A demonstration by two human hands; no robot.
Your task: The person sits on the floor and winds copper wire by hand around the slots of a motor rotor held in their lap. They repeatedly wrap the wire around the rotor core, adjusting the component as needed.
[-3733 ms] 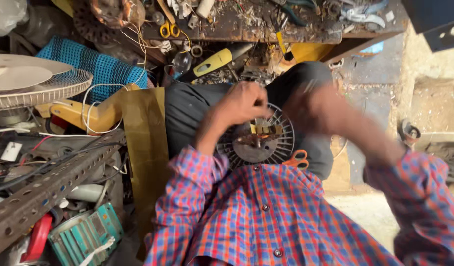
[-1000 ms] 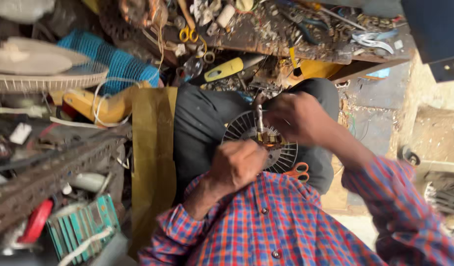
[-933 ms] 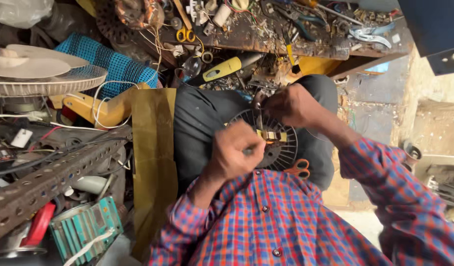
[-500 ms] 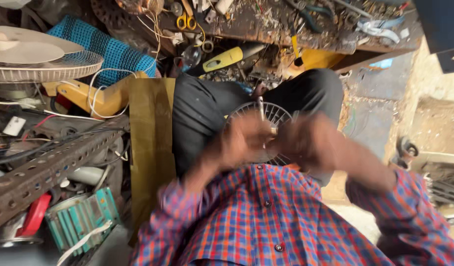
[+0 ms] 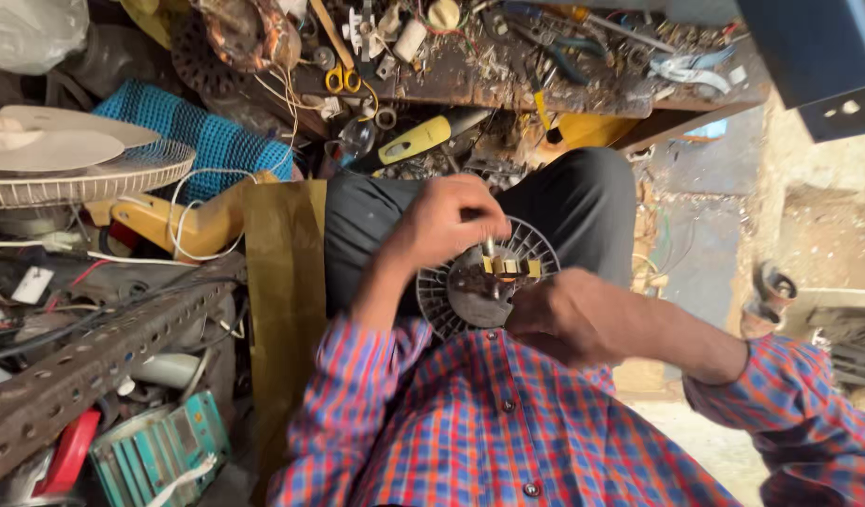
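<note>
A round grey fan motor (image 5: pixel 470 296) with ribbed fins and yellowish parts on its metal plate rests on my lap, on dark trousers (image 5: pixel 583 202). My left hand (image 5: pixel 444 218) is over its far side, fingers closed around the thin upright metal shaft (image 5: pixel 490 248) at the centre. Curled against the near right rim, my right hand (image 5: pixel 566 317) holds the motor there. What lies under either palm is hidden. My checked red and blue shirt (image 5: pixel 508 432) fills the foreground.
A cluttered workbench (image 5: pixel 508 84) lies ahead with yellow-handled scissors (image 5: pixel 337 79), a yellow tool (image 5: pixel 416 141) and a copper coil (image 5: pixel 249 33). At the left are a white fan guard (image 5: pixel 85 174), a blue woven mat (image 5: pixel 202 131), a perforated metal bar (image 5: pixel 94 352) and a teal part (image 5: pixel 160 451).
A second ago my right hand held the shaft at the far side and my left hand the near rim. After a blurred move they swapped: left on the shaft, right at the near rim.
</note>
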